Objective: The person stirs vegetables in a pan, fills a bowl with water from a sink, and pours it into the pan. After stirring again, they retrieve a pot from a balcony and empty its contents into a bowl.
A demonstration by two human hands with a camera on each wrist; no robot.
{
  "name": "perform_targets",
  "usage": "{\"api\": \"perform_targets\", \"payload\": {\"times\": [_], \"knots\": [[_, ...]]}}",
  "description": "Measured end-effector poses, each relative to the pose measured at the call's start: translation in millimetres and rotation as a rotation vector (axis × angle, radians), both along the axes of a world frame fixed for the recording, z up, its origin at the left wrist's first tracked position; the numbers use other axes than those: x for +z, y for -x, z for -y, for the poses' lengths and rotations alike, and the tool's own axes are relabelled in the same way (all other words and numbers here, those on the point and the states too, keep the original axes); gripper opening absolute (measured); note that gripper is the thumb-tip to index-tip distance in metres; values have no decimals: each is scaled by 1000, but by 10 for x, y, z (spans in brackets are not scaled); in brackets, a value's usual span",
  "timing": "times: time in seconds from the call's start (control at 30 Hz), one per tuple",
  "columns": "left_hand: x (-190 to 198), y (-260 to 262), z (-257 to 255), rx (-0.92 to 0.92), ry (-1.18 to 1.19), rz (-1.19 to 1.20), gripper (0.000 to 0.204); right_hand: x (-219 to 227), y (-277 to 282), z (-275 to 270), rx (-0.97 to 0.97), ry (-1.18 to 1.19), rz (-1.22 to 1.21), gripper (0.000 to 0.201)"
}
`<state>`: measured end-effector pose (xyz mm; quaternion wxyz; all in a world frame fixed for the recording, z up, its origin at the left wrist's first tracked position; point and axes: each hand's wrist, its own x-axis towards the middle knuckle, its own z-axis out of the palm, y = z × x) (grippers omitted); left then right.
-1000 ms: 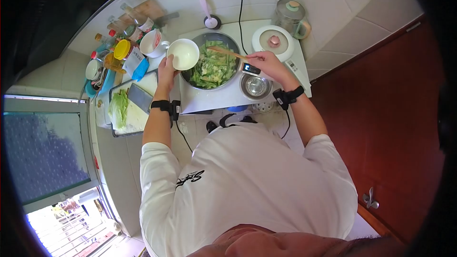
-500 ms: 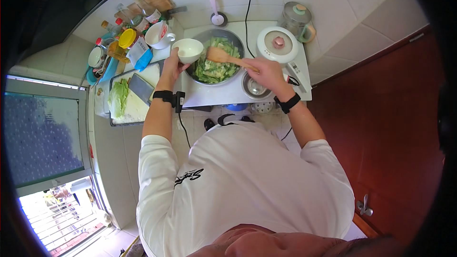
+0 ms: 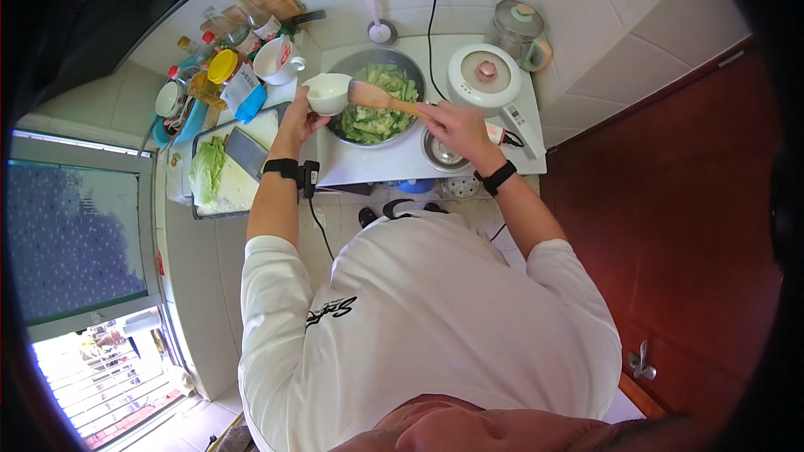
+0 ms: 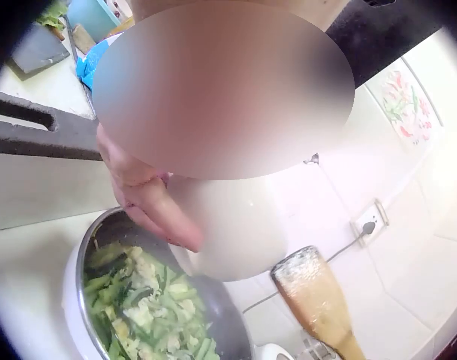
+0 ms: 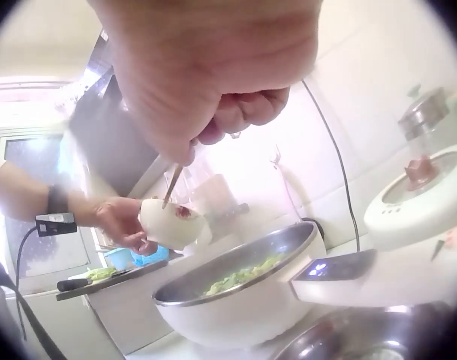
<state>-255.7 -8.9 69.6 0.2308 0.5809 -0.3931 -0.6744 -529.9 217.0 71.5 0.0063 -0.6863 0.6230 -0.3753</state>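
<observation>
Your left hand (image 3: 299, 120) grips the small white ceramic bowl (image 3: 327, 93), tilted at the left rim of the round steel pan of green veg (image 3: 377, 105). Your right hand (image 3: 448, 128), fingers curled, holds the flat wooden spatula (image 3: 381, 99); blade over the pan, touching the bowl's mouth.

The spatula (image 3: 381, 99) is light wood with a matt look, the small bowl (image 3: 327, 93) is smooth, shiny white, the pan (image 5: 236, 289) is shiny grey metal inside, and the wall tiles (image 3: 586, 25) are smooth and glossy.
</observation>
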Motion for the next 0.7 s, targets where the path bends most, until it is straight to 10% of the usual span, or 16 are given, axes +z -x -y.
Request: {"api": "perform_targets", "payload": {"times": [0.7], "knots": [[116, -286, -62, -125, -210, -337, 47, -96, 107, 25, 38, 36, 271, 27]]}}
